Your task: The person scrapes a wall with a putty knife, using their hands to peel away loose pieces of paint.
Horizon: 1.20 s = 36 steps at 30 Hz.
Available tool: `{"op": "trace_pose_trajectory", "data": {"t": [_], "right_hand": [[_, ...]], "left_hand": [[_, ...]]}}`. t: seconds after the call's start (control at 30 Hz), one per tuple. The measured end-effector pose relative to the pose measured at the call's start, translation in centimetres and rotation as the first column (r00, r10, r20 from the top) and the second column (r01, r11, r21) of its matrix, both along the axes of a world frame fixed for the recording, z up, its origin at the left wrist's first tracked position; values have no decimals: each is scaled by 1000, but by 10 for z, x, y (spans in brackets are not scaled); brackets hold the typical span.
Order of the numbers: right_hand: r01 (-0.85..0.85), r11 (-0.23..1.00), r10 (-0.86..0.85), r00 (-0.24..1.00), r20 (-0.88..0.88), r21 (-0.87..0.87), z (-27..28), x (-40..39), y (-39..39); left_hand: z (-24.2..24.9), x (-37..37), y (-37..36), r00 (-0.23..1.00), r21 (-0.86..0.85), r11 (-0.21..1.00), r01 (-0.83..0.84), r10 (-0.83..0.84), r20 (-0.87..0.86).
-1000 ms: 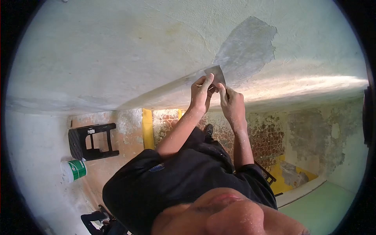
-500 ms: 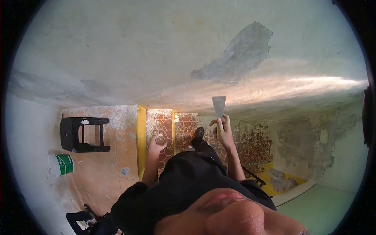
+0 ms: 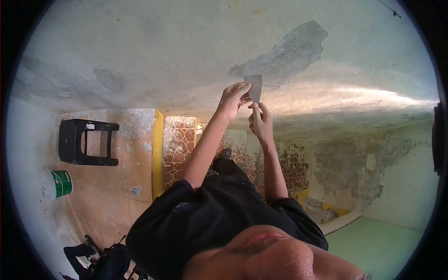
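Observation:
A putty knife (image 3: 255, 89) with a broad grey blade points up toward the wall, its blade overlapping the lower edge of a bare grey patch (image 3: 294, 53). My right hand (image 3: 262, 122) is closed round its handle, which is mostly hidden by the fingers. From the left, my left hand (image 3: 232, 100) grips the side of the blade, thumb lying on its face. Both forearms are raised in front of my body.
The pale wall (image 3: 163, 46) has peeled paint. On the left floor are a black stool (image 3: 74, 141), a green-and-white bucket (image 3: 60, 184) and a small cup-like object (image 3: 136, 191). A yellow-edged step (image 3: 157, 154) borders red patterned tiles (image 3: 173, 154). Dark bags or gear (image 3: 109, 261) lie at lower left.
My left hand has risen from low on the left to the blade and taken hold of it. The right hand has lifted the putty knife higher, up to the bare patch in view.

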State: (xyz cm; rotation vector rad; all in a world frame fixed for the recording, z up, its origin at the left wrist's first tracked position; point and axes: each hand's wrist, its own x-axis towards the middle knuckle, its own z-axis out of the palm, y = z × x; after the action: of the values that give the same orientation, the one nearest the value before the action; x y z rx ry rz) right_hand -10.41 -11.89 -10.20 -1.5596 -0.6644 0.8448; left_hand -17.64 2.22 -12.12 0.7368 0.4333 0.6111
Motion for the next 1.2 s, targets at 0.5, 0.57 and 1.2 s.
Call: {"op": "trace_pose_trajectory", "data": {"t": [0.5,0.57,1.2], "right_hand": [[184,966,-69,860,506,-180,-26,60,68],[164,968,-56,879,473,-190,-33,68,68],[69,960,67,884,463,-270,-3,89,80]], "left_hand": [[-15,68,42,959,-7,960,-280,280,-51],[-22,73,43,953,-10,954,-298,297,-50],[1,84,39,916,-55,917,-396,389,-101]]}}
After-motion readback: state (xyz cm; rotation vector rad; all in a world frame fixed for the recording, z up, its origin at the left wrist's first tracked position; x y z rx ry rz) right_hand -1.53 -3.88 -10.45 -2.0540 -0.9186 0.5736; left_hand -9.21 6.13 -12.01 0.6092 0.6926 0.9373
